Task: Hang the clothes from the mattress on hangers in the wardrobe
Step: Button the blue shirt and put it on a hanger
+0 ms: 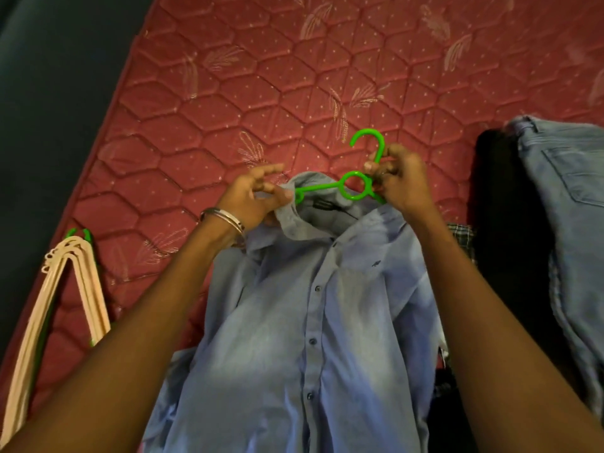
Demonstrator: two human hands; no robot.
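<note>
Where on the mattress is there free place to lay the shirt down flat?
Free: the red mattress beyond the green hanger, and the strip between the beige hangers and the blue shirt. Crowded: the right side, with jeans and dark clothes.

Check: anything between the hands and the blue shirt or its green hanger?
Nothing visible. The right hand already pinches the green plastic hanger at its neck, and the left hand pinches the collar of the light blue button-up shirt. The hanger's arms are tucked inside the collar. The wardrobe is out of view.
</note>
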